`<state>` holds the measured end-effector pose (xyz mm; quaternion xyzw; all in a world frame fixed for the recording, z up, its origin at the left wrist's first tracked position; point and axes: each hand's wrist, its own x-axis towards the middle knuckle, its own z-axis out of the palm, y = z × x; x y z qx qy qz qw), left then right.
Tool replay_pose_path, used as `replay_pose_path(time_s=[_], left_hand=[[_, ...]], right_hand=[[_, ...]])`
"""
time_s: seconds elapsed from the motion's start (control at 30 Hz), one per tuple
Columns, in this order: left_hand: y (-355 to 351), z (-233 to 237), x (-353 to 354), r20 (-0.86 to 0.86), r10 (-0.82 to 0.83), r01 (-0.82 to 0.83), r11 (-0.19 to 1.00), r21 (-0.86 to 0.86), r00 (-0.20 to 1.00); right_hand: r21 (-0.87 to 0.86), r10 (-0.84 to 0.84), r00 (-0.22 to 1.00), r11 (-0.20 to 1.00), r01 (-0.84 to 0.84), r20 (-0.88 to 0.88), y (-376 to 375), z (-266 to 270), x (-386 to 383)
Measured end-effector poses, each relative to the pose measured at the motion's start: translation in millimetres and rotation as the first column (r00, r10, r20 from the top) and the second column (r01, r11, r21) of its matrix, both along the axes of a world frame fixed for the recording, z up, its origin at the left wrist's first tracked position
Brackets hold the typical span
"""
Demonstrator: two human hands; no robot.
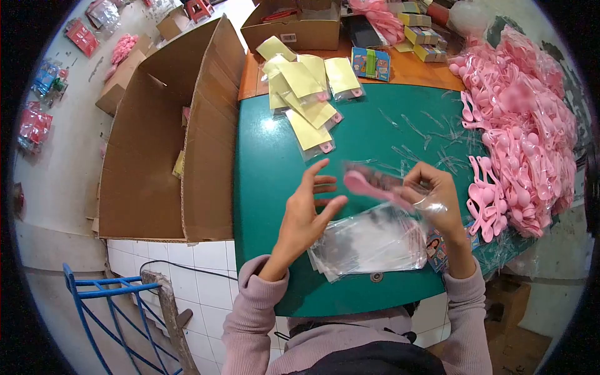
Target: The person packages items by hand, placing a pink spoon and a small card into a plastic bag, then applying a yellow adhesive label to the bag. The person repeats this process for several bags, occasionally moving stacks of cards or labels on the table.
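My right hand (431, 194) is closed on a pink spoon (369, 187) in clear plastic, blurred by motion; a dark printed card seems to lie along it. My left hand (309, 206) hovers just left of the spoon, fingers spread, holding nothing. Below both hands lies a stack of clear plastic bags (375, 244) on the green table (262, 181). Colourful printed cards (440, 250) sit partly under my right wrist. Beyond my left hand, several packed bags with yellow card backs (306, 81) lie in an overlapping pile, some showing pink spoon ends.
A big heap of pink spoons (519, 137) covers the table's right side. Thin plastic strips (431, 131) are scattered at centre right. A tall open cardboard box (209, 137) stands along the left edge. At the back are a smaller box (294, 31) and banded card stacks (372, 64).
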<state>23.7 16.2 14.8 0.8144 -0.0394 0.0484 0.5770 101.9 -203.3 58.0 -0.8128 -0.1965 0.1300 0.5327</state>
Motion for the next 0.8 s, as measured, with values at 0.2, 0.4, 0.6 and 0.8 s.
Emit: replay_pose_path(time_s=[0.2,0.4,0.6,0.8], left_hand=[[-13.8,-1.1,-13.6,-0.446,-0.290,-0.135,0.694,-0.707,0.846],[-10.2,-12.1,-19.1,-0.443,-0.263,-0.097,0.762,-0.640,0.857],[-5.9,-11.1,-22.5,-0.466,-0.250,-0.100,0.790,-0.605,0.849],[-9.8,-13.9,-22.3,-0.436,-0.223,-0.087,0.805,-0.587,0.872]], right_hand=[[-0.081,0.338,0.922,0.941,-0.329,0.187,14.7,-5.3,-10.7],[-0.226,0.452,0.831,0.890,-0.396,0.325,27.8,-24.0,-25.9],[-0.259,0.469,0.803,0.881,-0.396,0.368,40.1,-36.8,-31.3],[-0.380,0.524,0.711,0.846,-0.373,0.469,44.9,-40.4,-35.6]])
